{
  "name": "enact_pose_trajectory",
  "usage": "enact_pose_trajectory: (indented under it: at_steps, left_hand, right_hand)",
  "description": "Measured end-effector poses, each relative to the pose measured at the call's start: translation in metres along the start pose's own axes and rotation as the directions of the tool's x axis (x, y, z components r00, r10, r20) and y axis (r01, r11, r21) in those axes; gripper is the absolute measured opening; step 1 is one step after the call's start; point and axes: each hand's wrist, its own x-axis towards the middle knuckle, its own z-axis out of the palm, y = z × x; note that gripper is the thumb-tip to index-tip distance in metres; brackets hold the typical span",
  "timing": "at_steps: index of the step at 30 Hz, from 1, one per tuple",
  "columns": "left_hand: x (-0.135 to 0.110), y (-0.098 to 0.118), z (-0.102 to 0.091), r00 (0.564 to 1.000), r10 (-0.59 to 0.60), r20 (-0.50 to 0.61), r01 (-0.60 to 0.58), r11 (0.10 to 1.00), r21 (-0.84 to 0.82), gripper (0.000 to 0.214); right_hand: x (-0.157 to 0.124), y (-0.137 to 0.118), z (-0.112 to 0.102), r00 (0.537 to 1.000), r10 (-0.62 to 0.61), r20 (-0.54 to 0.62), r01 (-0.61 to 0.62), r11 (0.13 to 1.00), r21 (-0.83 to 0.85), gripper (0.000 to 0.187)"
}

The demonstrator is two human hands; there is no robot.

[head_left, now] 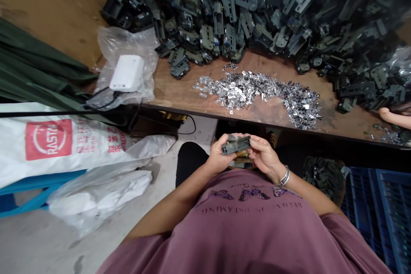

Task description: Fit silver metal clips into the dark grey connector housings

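A dark grey-green plastic part [236, 145], long and slotted, is held level over my lap, just below the table's front edge. My left hand [220, 156] is closed around its left end. The fingers of my right hand [265, 157] are closed at its right end, with the thumb and fingertips touching it. Whether a small piece sits between those right fingertips is too small to make out. Beyond my hands, a spread of small shiny metal clips [239, 92] lies on the wooden table [175, 90].
A large heap of similar dark parts [229, 4] covers the table's back. A white box with a cable [127, 72] rests on clear plastic at left. White sacks [77, 137] lie left, blue crates [362, 205] stand right. Another person's hand [393, 116] shows at the right edge.
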Motion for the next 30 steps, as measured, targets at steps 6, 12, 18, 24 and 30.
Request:
enact_pose_trajectory:
  at_steps: [6,12,18,24,30]
  left_hand:
    - [0.000,0.005,-0.023,0.932,-0.228,0.283,0.302,0.919,-0.255,0.061]
    - [0.010,0.009,-0.013,0.865,-0.460,0.200,0.496,0.728,-0.473,0.044]
    - [0.018,0.021,-0.003,0.875,-0.471,0.115,0.435,0.657,-0.615,0.029]
    - [0.018,0.014,-0.008,0.878,-0.478,0.023,0.402,0.711,-0.578,0.027]
    - [0.019,0.012,-0.003,0.859,-0.509,0.058,0.460,0.718,-0.522,0.026]
  right_hand:
    - [0.002,-0.005,-0.009,0.985,-0.144,0.091,0.167,0.926,-0.338,0.048]
    - [0.035,-0.043,0.000,0.790,-0.343,0.508,0.587,0.181,-0.789,0.028]
    - [0.086,-0.084,0.009,0.815,-0.344,0.466,0.273,-0.480,-0.834,0.020]
    - [0.081,-0.088,-0.029,0.817,-0.304,0.490,0.360,-0.396,-0.845,0.018]
    - [0.073,-0.098,-0.080,0.831,-0.475,0.288,0.302,-0.050,-0.952,0.022]
